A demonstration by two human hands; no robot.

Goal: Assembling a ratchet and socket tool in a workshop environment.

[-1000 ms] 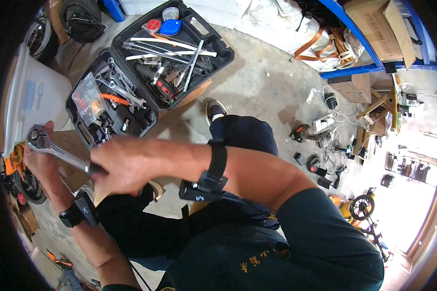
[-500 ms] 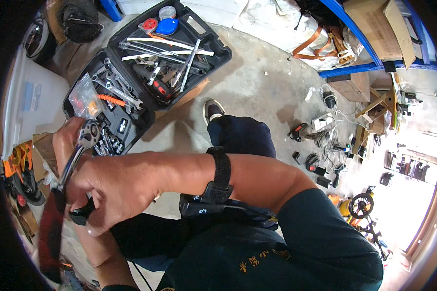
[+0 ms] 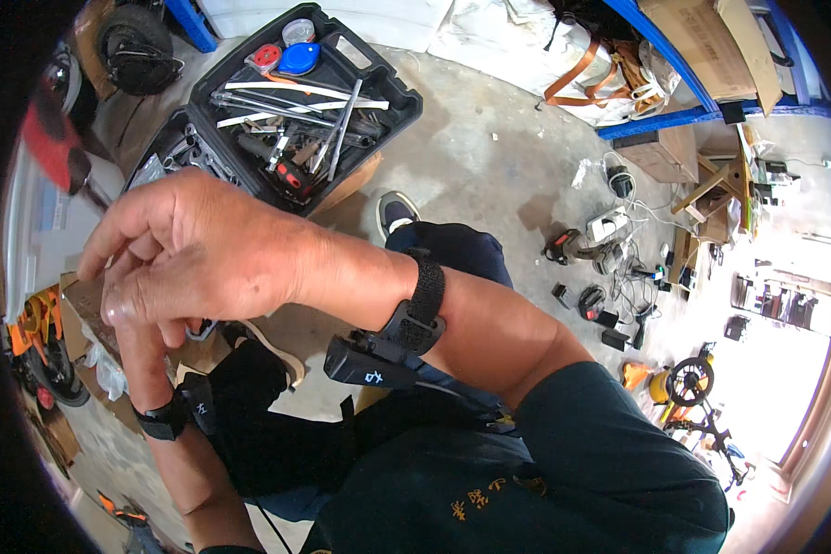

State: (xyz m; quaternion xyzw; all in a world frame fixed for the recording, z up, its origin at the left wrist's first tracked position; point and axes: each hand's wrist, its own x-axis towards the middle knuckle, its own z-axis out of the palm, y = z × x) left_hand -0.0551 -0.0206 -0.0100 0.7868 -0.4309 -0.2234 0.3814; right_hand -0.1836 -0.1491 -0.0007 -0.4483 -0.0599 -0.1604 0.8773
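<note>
My right hand [image 3: 208, 249] is raised over the left side, fingers loosely bent and apart, with nothing visible between them. Behind it, my left hand [image 3: 146, 355] is mostly hidden; its fingers do not show. A ratchet wrench [image 3: 55, 138] with a red and black handle juts up to the upper left, smeared by motion. Its metal shaft runs behind my right hand, so its grip point is hidden. Beyond my hands lies an open black tool case [image 3: 399, 109] with rods, a red-handled tool and tape reels. Spanners [image 3: 192, 152] lie in its other half, partly covered by my right hand.
A clear plastic bin [image 3: 42, 240] stands at the left, above orange-handled tools [image 3: 37, 319]. My shoe [image 3: 397, 212] is on the concrete floor beside the case. Cables and chargers [image 3: 609, 268] are scattered at right, below a blue shelf frame [image 3: 665, 120]. A small bike [image 3: 697, 406] stands near the doorway.
The ratchet wrench's handle has swung from the lower left to the upper left. My right hand has come off the handle, and its fingers have loosened. The view has shifted slightly.
</note>
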